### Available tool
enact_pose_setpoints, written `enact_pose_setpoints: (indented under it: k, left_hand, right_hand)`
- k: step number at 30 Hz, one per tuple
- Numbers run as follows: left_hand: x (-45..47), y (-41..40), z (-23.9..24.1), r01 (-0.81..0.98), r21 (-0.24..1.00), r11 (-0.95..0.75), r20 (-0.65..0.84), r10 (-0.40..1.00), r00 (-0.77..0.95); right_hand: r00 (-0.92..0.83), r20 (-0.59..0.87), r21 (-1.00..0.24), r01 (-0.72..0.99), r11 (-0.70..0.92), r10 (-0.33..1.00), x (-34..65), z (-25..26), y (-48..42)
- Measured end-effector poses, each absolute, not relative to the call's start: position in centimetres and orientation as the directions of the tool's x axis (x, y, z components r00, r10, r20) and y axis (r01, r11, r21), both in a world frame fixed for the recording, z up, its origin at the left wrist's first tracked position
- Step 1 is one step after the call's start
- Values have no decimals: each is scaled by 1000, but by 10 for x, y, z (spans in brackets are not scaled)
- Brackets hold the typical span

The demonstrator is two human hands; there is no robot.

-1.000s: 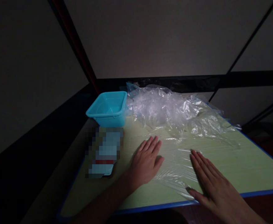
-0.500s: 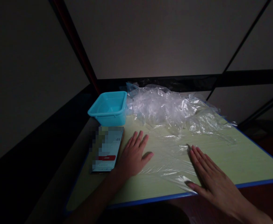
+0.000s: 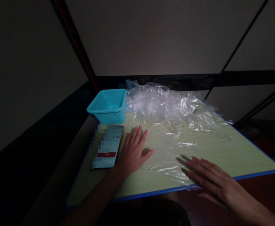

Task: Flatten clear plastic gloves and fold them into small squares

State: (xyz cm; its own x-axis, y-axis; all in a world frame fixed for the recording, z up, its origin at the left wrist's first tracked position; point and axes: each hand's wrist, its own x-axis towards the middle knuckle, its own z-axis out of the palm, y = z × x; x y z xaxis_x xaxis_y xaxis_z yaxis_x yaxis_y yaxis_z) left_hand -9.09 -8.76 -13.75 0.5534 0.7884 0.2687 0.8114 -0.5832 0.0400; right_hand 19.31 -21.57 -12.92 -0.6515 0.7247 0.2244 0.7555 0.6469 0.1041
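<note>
A thin clear plastic bag [image 3: 170, 157] lies spread over the table top, its near end hanging past the front edge. My left hand [image 3: 134, 153] rests flat with fingers spread, at the left side of that plastic and just right of a phone [image 3: 106, 147]. My right hand [image 3: 216, 179] is open over the front right part of the table, fingers stretched out and casting a shadow on the plastic. It appears slightly raised and holds nothing. Behind the hands sits a crumpled heap of clear plastic bags [image 3: 161, 103].
A turquoise plastic basin [image 3: 111, 117] stands at the back left, beside the heap. The pale yellow table [image 3: 241, 153] has a blue edge. Dark-trimmed panels [image 3: 156, 37] rise close behind it, and another panel [image 3: 34, 56] stands at the left.
My right hand has lifted a little and shifted off the plastic, its fingers now pointing more to the left. My left hand stays flat in place. The view has tilted slightly.
</note>
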Motion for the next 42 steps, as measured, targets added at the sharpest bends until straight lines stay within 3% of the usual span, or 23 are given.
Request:
enact_pose_setpoints:
  k: [3, 9, 13, 16, 21, 28, 33, 42]
  left_hand:
    - [-92, -88, -135, 810, 33, -585, 308, 778, 548]
    - [-96, -89, -123, 735, 101, -670, 391, 707, 590]
    - [-90, -115, -119, 531, 335, -779, 371, 627, 685]
    - [-81, -139, -124, 456, 560, -692, 285, 677, 678]
    - [-74, -151, -132, 448, 689, -570, 235, 760, 606]
    - [-78, -146, -134, 411, 730, -546, 240, 768, 594]
    - [-77, -146, -135, 447, 671, -592, 239, 743, 625]
    - [-74, -144, -131, 400, 551, -733, 323, 629, 707]
  right_hand:
    - [-680, 279, 65, 717, 694, 678, 187, -131, -215]
    - [-623, 308, -112, 727, 678, 719, 187, -133, -216]
    - [-606, 355, -139, 719, 681, 712, 184, -129, -215]
    - [-613, 399, -136, 696, 705, 682, 183, -122, -211]
    - [-572, 376, -270, 684, 677, 728, 176, -103, -192]
    - [-393, 338, -498, 697, 517, 855, 157, -106, -155]
    - [-261, 366, -592, 676, 440, 893, 153, -125, -148]
    - [-88, 530, -549, 722, 421, 843, 155, -124, -155]
